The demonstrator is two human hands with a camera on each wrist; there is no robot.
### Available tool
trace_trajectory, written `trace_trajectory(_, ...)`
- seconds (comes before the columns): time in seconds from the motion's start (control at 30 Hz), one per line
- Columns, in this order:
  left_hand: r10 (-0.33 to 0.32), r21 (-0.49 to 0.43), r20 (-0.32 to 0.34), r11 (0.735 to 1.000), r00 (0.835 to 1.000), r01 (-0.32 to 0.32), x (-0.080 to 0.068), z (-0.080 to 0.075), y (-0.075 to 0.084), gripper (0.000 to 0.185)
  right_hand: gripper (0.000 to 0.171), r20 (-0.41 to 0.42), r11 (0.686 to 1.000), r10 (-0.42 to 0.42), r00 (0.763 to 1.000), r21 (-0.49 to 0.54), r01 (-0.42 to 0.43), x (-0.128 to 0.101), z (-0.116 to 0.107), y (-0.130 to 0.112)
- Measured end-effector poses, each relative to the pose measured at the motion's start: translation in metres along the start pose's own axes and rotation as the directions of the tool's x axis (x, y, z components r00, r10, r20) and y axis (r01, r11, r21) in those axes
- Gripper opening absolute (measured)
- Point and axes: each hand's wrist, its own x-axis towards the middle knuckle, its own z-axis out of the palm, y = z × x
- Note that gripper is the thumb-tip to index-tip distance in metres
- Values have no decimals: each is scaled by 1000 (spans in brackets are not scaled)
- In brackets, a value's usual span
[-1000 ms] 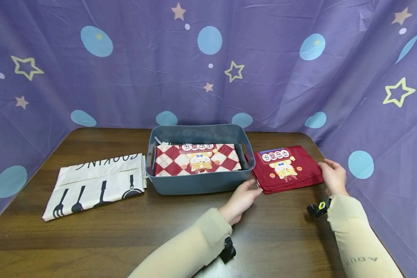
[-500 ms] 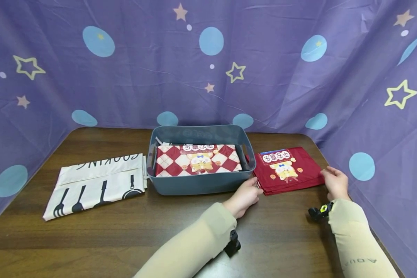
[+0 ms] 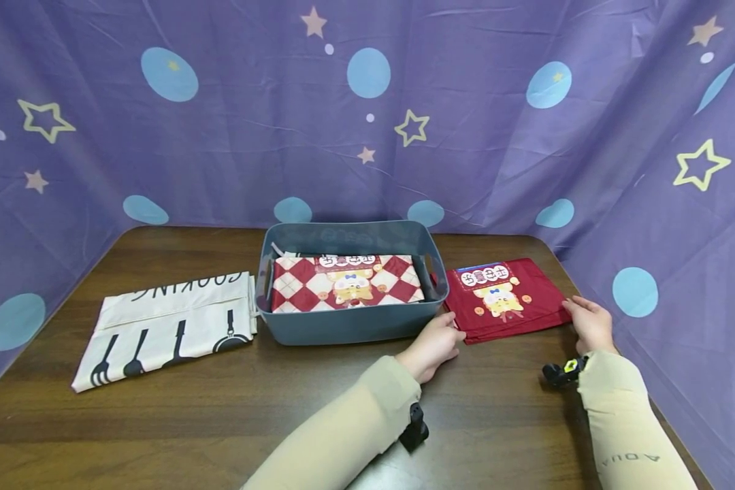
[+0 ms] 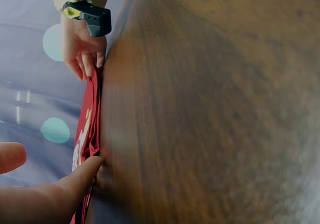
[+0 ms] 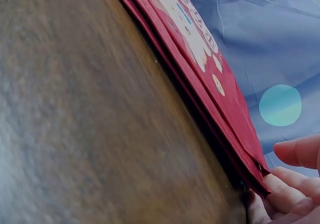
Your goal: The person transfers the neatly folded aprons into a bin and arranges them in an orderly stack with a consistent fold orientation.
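A folded dark-red cloth (image 3: 493, 299), printed with a cartoon animal and white lettering, lies flat at the right of the table. My left hand (image 3: 431, 347) is at its near left corner; in the left wrist view one outstretched finger (image 4: 82, 171) reaches the fold's edge, with the thumb held apart. At the opposite side is my right hand (image 3: 593, 325). Its fingers (image 5: 282, 194) touch the cloth's lower corner from beneath in the right wrist view, while the thumb stays off the fabric. The cloth's layers show along its near edge.
A blue-grey plastic basket (image 3: 355, 327) stands left of the red cloth, close to it. Inside lies a folded red-and-white checked cloth (image 3: 294, 282). Left of the basket is a folded white cloth (image 3: 165, 327) with cooking prints. Behind the wooden table (image 3: 190, 422) hangs a purple curtain (image 3: 239, 88).
My left hand has moved slightly in to the red cloth's near corner, its fingers drawn closer together. The right hand has shifted a little lower along the right edge. The cloth stays in place.
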Motion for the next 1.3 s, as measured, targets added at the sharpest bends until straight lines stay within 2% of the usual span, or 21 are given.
trace_trajectory(0.1, -4, 22, -7, 1000, 1000, 4, -1, 0, 1, 62, 61, -1, 1000, 22, 1000, -10, -22, 2, 0, -1)
trace_trajectory(0.3, -25, 54, -23, 998, 999, 27, -3, -1, 1, 61, 61, -6, 993, 56, 998, -107, -57, 3, -1, -1)
trace_trajectory(0.47, -16, 56, -26, 998, 1000, 17, -3, -4, -3, 61, 61, 12, 987, 66, 998, -147, -63, 3, -4, 3)
trace_trajectory(0.57, 1, 66, -25, 998, 1000, 1, -4, -4, -4, 61, 61, 3, 982, 60, 998, -177, -59, 3, -5, 4)
trace_trajectory(0.93, -9, 97, -37, 995, 999, 13, -6, -5, -3, 59, 62, 33, 964, 14, 999, -265, -5, -3, -6, 2)
trace_trajectory(1.3, -27, 115, -45, 993, 999, 32, -8, -7, -4, 60, 63, 118, 950, 12, 993, -312, 26, -5, -11, 4)
